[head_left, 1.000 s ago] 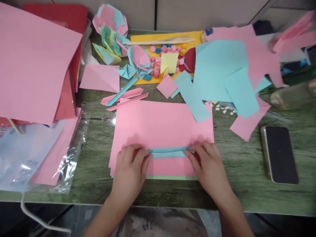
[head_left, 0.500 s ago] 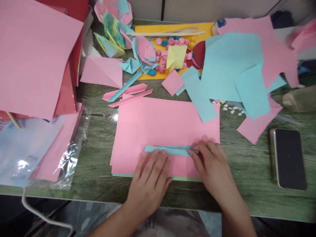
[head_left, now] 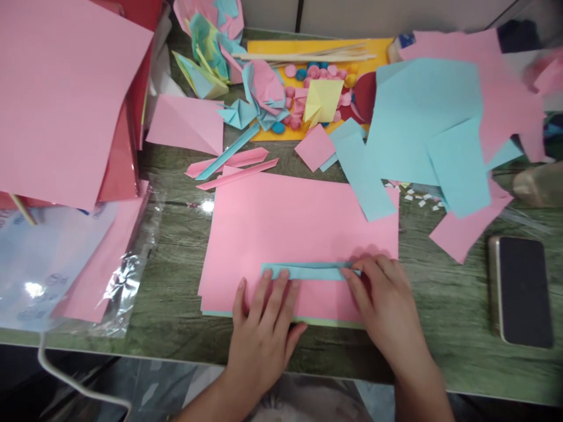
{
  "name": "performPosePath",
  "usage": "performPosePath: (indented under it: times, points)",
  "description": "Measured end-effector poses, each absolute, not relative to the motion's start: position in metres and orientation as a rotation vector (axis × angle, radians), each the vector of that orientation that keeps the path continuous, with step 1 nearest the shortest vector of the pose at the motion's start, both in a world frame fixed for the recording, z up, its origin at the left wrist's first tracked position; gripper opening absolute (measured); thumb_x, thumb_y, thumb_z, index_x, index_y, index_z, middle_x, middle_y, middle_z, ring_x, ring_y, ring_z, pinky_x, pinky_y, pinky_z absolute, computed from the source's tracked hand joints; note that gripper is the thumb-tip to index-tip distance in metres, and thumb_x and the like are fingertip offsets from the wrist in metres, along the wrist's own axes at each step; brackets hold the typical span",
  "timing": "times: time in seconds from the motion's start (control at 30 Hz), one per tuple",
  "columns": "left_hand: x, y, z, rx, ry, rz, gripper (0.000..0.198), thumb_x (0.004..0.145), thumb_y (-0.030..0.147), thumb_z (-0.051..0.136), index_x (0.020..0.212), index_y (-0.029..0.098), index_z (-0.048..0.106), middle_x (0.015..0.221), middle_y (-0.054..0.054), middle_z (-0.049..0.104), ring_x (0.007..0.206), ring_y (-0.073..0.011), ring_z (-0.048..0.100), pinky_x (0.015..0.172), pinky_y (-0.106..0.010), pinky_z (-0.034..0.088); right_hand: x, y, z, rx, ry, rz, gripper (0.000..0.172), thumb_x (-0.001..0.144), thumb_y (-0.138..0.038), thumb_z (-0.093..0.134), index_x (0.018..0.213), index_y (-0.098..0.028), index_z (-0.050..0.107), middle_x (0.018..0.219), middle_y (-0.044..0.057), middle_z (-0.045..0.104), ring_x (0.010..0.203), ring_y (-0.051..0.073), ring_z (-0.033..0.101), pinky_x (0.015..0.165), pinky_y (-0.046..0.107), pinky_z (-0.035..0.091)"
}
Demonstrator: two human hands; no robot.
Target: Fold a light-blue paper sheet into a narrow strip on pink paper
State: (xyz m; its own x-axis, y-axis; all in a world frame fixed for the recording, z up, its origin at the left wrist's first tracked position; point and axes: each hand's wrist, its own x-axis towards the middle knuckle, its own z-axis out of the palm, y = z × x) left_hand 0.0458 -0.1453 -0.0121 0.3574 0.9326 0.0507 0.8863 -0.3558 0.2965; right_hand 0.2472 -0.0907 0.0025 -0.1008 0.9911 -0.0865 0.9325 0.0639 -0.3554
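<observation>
A narrow folded strip of blue paper [head_left: 316,271] lies lengthwise on a stack of pink paper [head_left: 303,228], with blue and green sheets showing under its near edge. My left hand [head_left: 264,328] is spread flat, its fingertips pressing on the left part of the strip. At the strip's right end my right hand [head_left: 389,310] pinches the paper between thumb and forefinger. Beyond the stack's far left corner lie a folded blue strip [head_left: 227,152] and two folded pink strips [head_left: 240,174].
A phone [head_left: 521,291] lies at the right. Blue paper offcuts [head_left: 422,117] overlap the stack's far right corner. Folded paper flowers [head_left: 266,91] and a yellow sheet [head_left: 264,132] with small pieces and sticks are at the back. Plastic-wrapped paper [head_left: 88,258] fills the left.
My left hand's fingers have spread wider and drawn back slightly toward me on the strip. My right hand keeps its pinch. The whole view has shifted slightly.
</observation>
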Motion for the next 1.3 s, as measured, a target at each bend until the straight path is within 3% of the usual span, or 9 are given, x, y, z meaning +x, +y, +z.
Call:
performPosePath:
  times: [0.17, 0.33, 0.47, 0.67, 1.3]
  points:
    - [0.045, -0.145, -0.012, 2.410, 1.636, 0.287, 0.059, 0.085, 0.045, 0.051, 0.136, 0.016, 0.042, 0.143, -0.007, 0.040, 0.132, -0.0306, 0.032, 0.111, -0.055, 0.009, 0.245, -0.090, 0.006, -1.963, -2.150, 0.461, 0.024, 0.090, -0.038, 0.045, 0.083, -0.017, 0.055, 0.081, 0.007, 0.054, 0.079, 0.024, 0.047, 0.074, 0.040, 0.040]
    - [0.044, -0.146, -0.012, 2.416, 1.634, 0.276, 0.061, 0.085, 0.046, 0.051, 0.137, 0.017, 0.039, 0.144, -0.006, 0.039, 0.134, -0.0301, 0.029, 0.112, -0.055, 0.008, 0.229, -0.088, 0.019, -1.774, -2.238, 0.197, 0.025, 0.084, -0.036, 0.057, 0.102, -0.019, 0.058, 0.101, 0.010, 0.059, 0.092, 0.028, 0.047, 0.080, 0.044, 0.036]
    - [0.043, -0.146, -0.012, 2.416, 1.630, 0.281, 0.061, 0.085, 0.046, 0.051, 0.137, 0.016, 0.040, 0.144, -0.006, 0.039, 0.134, -0.0303, 0.028, 0.111, -0.055, 0.007, 0.214, -0.078, 0.020, -1.624, -2.478, 0.293, 0.012, 0.087, -0.028, 0.053, 0.090, -0.018, 0.059, 0.083, 0.006, 0.062, 0.081, 0.024, 0.050, 0.074, 0.039, 0.035]
    - [0.043, -0.146, -0.010, 2.419, 1.638, 0.291, 0.060, 0.086, 0.046, 0.050, 0.136, 0.015, 0.041, 0.144, -0.007, 0.039, 0.134, -0.0300, 0.029, 0.111, -0.055, 0.007, 0.214, -0.062, 0.011, -1.601, -2.588, 0.533, 0.017, 0.091, -0.027, 0.046, 0.078, -0.017, 0.053, 0.073, 0.004, 0.057, 0.070, 0.020, 0.051, 0.065, 0.033, 0.036]
    - [0.044, -0.145, -0.011, 2.353, 1.668, 0.230, 0.062, 0.085, 0.049, 0.049, 0.137, 0.018, 0.039, 0.148, -0.004, 0.030, 0.135, -0.0310, 0.026, 0.112, -0.054, 0.006, 0.215, -0.046, 0.010, -1.552, -2.711, 0.550, 0.022, 0.093, -0.028, 0.039, 0.081, -0.020, 0.055, 0.073, 0.002, 0.063, 0.067, 0.016, 0.057, 0.058, 0.028, 0.035]
